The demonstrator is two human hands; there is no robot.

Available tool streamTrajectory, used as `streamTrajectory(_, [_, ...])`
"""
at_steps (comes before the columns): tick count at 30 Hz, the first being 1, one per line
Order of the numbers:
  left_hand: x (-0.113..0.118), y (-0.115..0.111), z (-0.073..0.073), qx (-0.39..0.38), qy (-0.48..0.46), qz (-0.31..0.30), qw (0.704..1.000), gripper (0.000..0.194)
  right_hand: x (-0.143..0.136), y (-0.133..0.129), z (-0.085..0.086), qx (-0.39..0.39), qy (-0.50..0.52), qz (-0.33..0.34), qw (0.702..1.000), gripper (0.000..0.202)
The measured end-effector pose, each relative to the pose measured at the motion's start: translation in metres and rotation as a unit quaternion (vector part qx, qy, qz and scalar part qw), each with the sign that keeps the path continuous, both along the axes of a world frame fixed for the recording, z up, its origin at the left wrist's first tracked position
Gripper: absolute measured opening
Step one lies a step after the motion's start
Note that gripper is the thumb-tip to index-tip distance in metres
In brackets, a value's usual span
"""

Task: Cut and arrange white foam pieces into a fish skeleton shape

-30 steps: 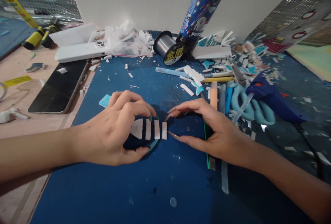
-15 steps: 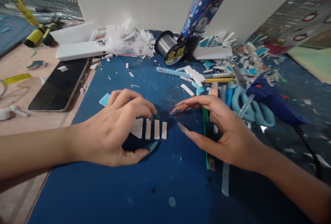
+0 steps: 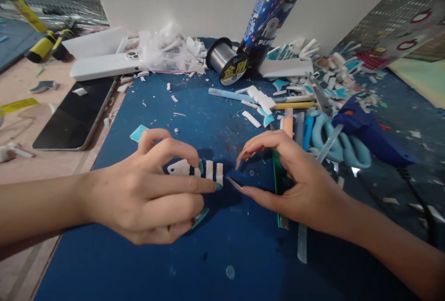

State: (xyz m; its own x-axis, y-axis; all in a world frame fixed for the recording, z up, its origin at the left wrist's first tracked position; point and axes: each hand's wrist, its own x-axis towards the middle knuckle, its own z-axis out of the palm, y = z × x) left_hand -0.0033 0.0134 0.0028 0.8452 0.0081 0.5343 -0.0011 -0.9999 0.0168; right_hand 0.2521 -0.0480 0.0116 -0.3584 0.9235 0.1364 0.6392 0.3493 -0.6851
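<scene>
A white foam-like piece point(image 3: 179, 167) with a pointed end and a small hole lies on the blue mat point(image 3: 139, 273). To its right stand narrow white strips point(image 3: 209, 170) in a row, one partly covered by a finger. My left hand point(image 3: 156, 187) reaches over this row with fingers apart. One long green nail rests by the nearest strip, and another fingertip touches the rightmost strip point(image 3: 219, 172). Just right of the row, my right hand point(image 3: 285, 171) is curved with a gap between thumb and fingers, nothing held.
Beside my right hand lie a green-edged tool point(image 3: 277, 185), light-blue scissors handles point(image 3: 327, 136) and a blue glue gun point(image 3: 368, 129). Behind are a line spool point(image 3: 225, 60), a Pepsi bottle point(image 3: 271, 14) and foam scraps point(image 3: 333, 74). A phone point(image 3: 76, 116) lies left.
My left hand has turned flatter and extended a finger onto the rightmost strip, uncovering the holed piece's tip. My right thumb and fingers have drawn slightly closer together.
</scene>
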Motion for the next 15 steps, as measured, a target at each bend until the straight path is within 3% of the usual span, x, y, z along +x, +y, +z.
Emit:
streamTrajectory(4, [-0.0005,0.0019,0.0005,-0.002,0.000,0.002,1.000,0.006,0.0009,0.0013,-0.0017,0.001,-0.006,0.005,1.000,0.029])
streamTrajectory(8, [-0.0017,0.0056,0.0014,0.012,0.014,-0.050,0.999,0.011,-0.0002,0.0010,-0.0027,0.004,-0.003,-0.011,1.000,0.028])
streamTrajectory(15, [-0.0013,0.0000,0.0004,-0.035,0.001,0.001,0.999,0.009,0.0026,0.0016,0.0003,0.012,-0.040,0.009,0.999,0.031])
